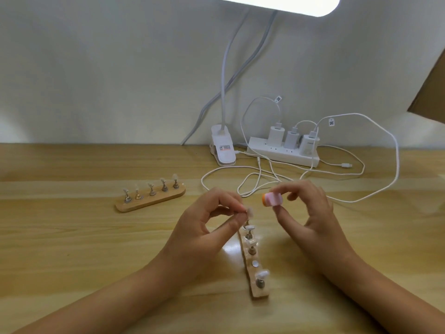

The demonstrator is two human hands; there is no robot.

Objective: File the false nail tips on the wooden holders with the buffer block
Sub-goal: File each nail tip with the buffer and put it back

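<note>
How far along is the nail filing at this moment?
Done: no tip shows filing clearly enough to say. In hand: the left hand pinches one nail tip over the near holder, which has one bare spot; the right hand holds the buffer block just short of it. Left: likely that holder's other tips and the five on the far holder.

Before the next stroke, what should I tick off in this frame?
1. Left hand pinches a tip: ok.
2. Right hand holds the buffer: ok.
3. Buffer on the tip: not ok, a gap separates them.
4. Tip seated in near holder: cannot tell, fingers hide its base.
5. Near holder fully stocked: not ok, one spot is bare.
6. Far holder with five tips standing: ok.
</note>
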